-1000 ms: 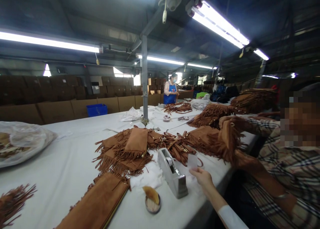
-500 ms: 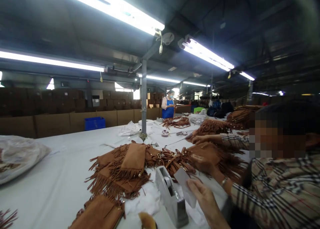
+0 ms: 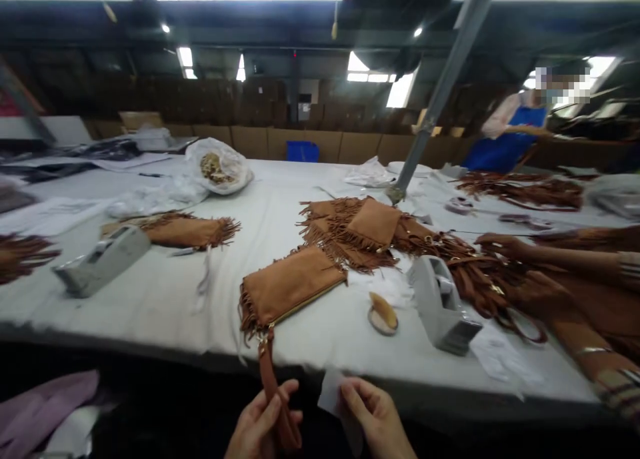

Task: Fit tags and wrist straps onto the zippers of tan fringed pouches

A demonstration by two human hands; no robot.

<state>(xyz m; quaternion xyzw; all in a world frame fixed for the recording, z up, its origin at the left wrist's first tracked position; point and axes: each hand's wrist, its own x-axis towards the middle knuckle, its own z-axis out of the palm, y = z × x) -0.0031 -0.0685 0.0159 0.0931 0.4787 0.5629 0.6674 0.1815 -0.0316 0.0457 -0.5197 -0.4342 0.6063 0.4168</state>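
Observation:
At the table's front edge my left hand (image 3: 263,419) pinches the brown wrist strap (image 3: 270,372) of a fringed leather pouch (image 3: 293,282). The pouch lies on the white table, its zipper edge towards me and the strap hanging over the edge. A thin whitish sheet (image 3: 330,393), perhaps paper or film, is between the thumb and fingers of my right hand (image 3: 373,415), beside the strap and apart from it. Beyond the pouch lies a pile of similar brown fringed pouches (image 3: 373,222).
A grey tape dispenser (image 3: 443,309) and a small round item with a yellowish piece (image 3: 383,312) stand right of the pouch. Another dispenser (image 3: 103,259) stands left. A co-worker's arms (image 3: 565,299) reach over straps at right. A metal post (image 3: 430,112) rises behind.
My view has swung left and down. My left hand has come into view with the strap in it. My right hand still holds the whitish sheet, now at the table's edge, away from the dispenser.

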